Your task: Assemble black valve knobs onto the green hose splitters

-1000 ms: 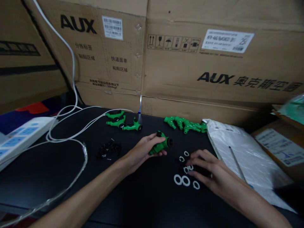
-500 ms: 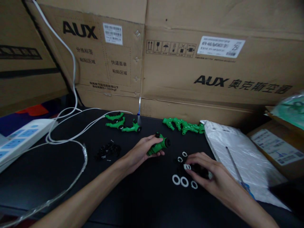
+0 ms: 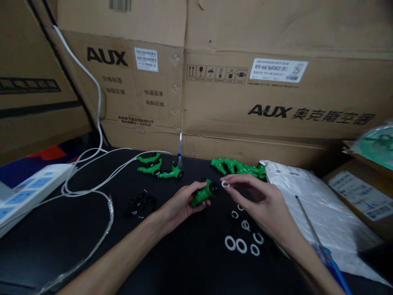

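My left hand (image 3: 184, 203) is wrapped round a green plastic pipe fitting (image 3: 201, 196), whose black round end (image 3: 214, 188) points to the right. Between the thumb and fingertips of my right hand (image 3: 258, 194) is a small white ring (image 3: 225, 184), held just right of that black end and apart from it. Below my right hand lie several loose white rings (image 3: 241, 246) on the black table (image 3: 184, 262). To the left of my left hand is a heap of small black parts (image 3: 139, 205) with a few screws.
Green fittings lie at the back left (image 3: 168, 173) and back right (image 3: 233, 166). A white bubble mailer (image 3: 297, 192) on the right carries a blue-handled screwdriver (image 3: 328, 262). White cables (image 3: 101, 182) and a power strip (image 3: 30, 188) are on the left. Cardboard boxes (image 3: 215, 114) stand behind.
My right hand has risen from the loose rings, moving up and left with one white ring to beside the fitting. My left hand keeps its grip; the view has tilted slightly upward.
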Motion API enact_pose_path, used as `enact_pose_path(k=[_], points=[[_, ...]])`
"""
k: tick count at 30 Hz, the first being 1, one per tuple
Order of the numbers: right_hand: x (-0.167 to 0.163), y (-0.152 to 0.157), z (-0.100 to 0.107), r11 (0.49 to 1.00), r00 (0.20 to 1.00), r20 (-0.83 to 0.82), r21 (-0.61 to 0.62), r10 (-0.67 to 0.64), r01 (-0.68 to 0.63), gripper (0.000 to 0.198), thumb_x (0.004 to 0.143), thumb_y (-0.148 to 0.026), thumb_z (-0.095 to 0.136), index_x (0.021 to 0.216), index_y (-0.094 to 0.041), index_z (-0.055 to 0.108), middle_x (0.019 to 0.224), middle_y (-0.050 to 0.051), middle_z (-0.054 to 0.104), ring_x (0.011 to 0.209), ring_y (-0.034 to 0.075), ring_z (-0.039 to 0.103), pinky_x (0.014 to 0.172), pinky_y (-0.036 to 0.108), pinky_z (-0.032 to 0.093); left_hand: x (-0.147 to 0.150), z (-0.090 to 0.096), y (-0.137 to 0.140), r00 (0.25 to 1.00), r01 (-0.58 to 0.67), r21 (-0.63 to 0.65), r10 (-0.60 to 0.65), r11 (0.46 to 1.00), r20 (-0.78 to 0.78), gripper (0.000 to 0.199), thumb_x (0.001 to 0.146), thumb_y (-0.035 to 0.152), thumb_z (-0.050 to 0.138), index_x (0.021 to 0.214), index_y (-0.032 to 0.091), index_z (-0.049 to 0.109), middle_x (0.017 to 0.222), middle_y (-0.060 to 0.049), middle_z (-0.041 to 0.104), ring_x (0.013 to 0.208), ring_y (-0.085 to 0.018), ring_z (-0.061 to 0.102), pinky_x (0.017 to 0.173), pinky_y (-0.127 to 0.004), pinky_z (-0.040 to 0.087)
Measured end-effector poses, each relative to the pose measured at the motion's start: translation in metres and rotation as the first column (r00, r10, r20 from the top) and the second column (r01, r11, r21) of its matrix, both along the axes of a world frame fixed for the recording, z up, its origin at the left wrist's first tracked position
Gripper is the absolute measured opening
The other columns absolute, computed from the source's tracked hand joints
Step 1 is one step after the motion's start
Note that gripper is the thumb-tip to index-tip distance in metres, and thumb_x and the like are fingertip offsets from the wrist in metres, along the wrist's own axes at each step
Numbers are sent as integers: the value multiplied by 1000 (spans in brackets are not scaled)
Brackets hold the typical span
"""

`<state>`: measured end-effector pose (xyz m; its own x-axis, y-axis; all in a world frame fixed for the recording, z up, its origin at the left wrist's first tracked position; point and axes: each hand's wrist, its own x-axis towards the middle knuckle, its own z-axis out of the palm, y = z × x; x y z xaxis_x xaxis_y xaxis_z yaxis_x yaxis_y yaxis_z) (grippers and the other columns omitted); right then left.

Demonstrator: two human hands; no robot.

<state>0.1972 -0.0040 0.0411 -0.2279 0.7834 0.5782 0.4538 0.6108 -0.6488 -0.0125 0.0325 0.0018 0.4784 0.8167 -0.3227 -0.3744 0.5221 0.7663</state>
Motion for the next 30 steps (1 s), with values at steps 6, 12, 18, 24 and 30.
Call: enact_pose_path(k=[6, 12, 18, 24, 30], points=[[-9, 2, -13, 983, 997, 55, 175, 48, -57, 23, 91, -7, 68, 107, -24, 71, 109, 4, 77, 104, 18, 72, 92, 33, 59, 0, -2, -1, 999, 36, 56, -37, 998, 13, 22, 92, 35, 69, 98, 15, 75, 96, -4, 69, 76, -12, 63, 77, -25, 49], [-9, 4, -19, 987, 996, 58, 144, 68, -76, 23, 90, -7, 68, 102, -26, 75, 110, 4, 77, 103, 22, 71, 89, 40, 59, -1, -1, -3, 998, 63, 101, -63, 993, -7, 24, 90, 40, 71, 94, 16, 75, 93, -3, 68, 76, -12, 63, 75, -25, 49], [-6, 4, -22, 990, 993, 96, 117, 63, -74, 19, 92, -9, 67, 102, -23, 76, 117, 7, 74, 108, 22, 69, 92, 40, 57, 0, -2, -3, 998, 61, 132, -58, 989, -29, 22, 90, 39, 71, 92, 17, 73, 91, -1, 66, 75, -12, 62, 75, -26, 49], [-7, 3, -21, 998, 997, 51, 21, 53, -54, 16, 93, -10, 66, 99, -23, 74, 118, 6, 70, 106, 19, 70, 91, 34, 57, 0, -4, -2, 998, 45, 167, -38, 985, -40, 22, 89, 39, 71, 94, 18, 73, 90, -1, 66, 73, -12, 61, 71, -24, 47], [-9, 2, -23, 997, 998, 26, -55, 62, -60, 12, 93, -13, 67, 95, -23, 73, 112, 6, 68, 105, 20, 67, 91, 37, 55, 0, -2, -3, 998, 58, 167, -50, 984, -49, 20, 90, 38, 70, 93, 18, 72, 89, 0, 66, 72, -11, 60, 70, -24, 46]])
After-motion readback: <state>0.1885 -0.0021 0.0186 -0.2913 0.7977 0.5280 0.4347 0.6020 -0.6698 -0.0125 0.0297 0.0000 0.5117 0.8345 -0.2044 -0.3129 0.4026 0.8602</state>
